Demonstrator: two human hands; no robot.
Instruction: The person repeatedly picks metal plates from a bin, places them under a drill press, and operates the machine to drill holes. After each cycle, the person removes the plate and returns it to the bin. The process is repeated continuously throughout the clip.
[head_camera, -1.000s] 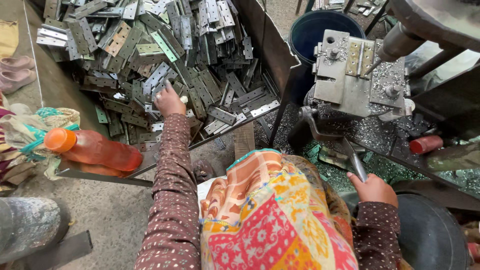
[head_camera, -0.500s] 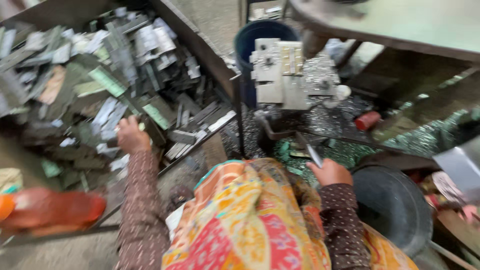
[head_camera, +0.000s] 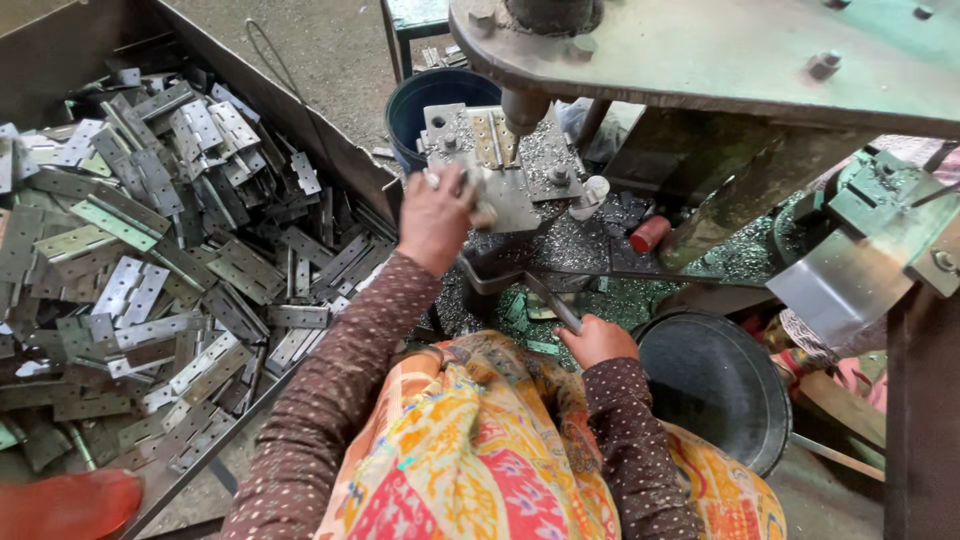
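My left hand is raised to the metal jig plate of the press, fingers closed on a small metal hinge piece at the plate's left edge. The press ram stands just above the plate. My right hand grips a dark metal lever low in front of the machine. A large pile of grey metal hinges fills a steel bin on my left. My arms wear brown dotted sleeves over bright patterned cloth.
A blue bucket stands behind the jig. Metal shavings cover the press bed, with a small red cylinder on them. A black round basin sits at right. An orange bottle lies bottom left. The green press frame overhangs.
My left hand left the hinge pile and came right, up to the jig plate, with a piece in it. The view swung right. My right hand stayed on the lever.
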